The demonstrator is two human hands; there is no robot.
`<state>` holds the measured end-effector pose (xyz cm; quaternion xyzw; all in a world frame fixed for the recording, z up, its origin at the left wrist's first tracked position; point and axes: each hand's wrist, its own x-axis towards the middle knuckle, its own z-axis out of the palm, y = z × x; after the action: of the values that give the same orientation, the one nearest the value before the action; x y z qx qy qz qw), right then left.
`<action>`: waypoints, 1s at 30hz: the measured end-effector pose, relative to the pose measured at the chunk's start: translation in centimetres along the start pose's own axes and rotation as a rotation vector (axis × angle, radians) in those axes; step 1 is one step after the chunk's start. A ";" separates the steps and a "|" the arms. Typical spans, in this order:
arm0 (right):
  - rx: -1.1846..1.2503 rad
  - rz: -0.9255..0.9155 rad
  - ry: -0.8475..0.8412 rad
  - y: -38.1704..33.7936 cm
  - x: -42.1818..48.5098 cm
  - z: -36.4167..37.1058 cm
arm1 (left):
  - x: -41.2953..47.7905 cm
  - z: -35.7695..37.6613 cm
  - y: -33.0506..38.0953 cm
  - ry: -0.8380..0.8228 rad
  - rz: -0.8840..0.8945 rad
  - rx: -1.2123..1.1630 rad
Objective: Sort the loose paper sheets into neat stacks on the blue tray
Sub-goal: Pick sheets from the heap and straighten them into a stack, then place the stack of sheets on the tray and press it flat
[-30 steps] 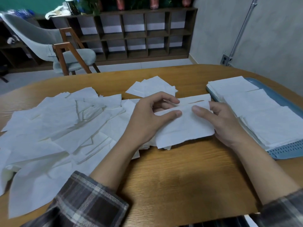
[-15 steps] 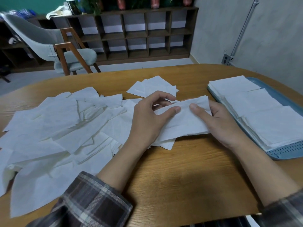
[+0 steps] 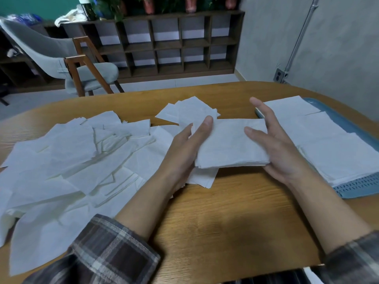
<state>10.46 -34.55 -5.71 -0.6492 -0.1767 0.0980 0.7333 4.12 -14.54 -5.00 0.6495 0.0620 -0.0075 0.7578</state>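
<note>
Between my two hands, a little above the table, is a white paper bundle (image 3: 231,144). My left hand (image 3: 184,148) grips its left end, thumb on top and fingers hidden beneath. Against the bundle's right edge my right hand (image 3: 281,148) presses with straight fingers, its thumb lying on the top sheet. Just right of it is the blue tray (image 3: 359,187), bearing three neat paper stacks (image 3: 338,156) in a row. Loose paper sheets (image 3: 82,156) lie scattered over the left of the table. A smaller pile of sheets (image 3: 190,109) sits beyond my hands.
The wooden table (image 3: 235,222) has a rounded far edge. A grey chair (image 3: 82,68) with a wooden frame and a dark shelf unit (image 3: 174,44) stand beyond it. The grey wall (image 3: 328,48) is close behind the tray.
The bundle has come up off the table and shifted right toward the tray. My right hand's fingers have straightened, and my left thumb now lies along the bundle's left end.
</note>
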 end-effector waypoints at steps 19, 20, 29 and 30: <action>-0.513 -0.042 -0.060 2.3 0.2 -1.4 | 0.6 -1.3 -3.2 0.066 0.301 0.484; -0.523 -0.033 -0.059 2.1 0.2 -1.3 | 0.5 -1.3 -3.2 0.066 0.302 0.499; -0.573 -0.043 -0.048 -2.0 -0.5 -3.3 | 0.4 0.6 -1.0 0.051 0.346 0.511; -0.563 -0.051 -0.033 -2.8 -0.5 -4.0 | 0.5 1.3 -0.7 0.054 0.350 0.514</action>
<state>11.36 -38.78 -3.41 -0.8210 -0.2252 0.0369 0.5233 4.67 -15.93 -5.58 0.8206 -0.0344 0.1249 0.5566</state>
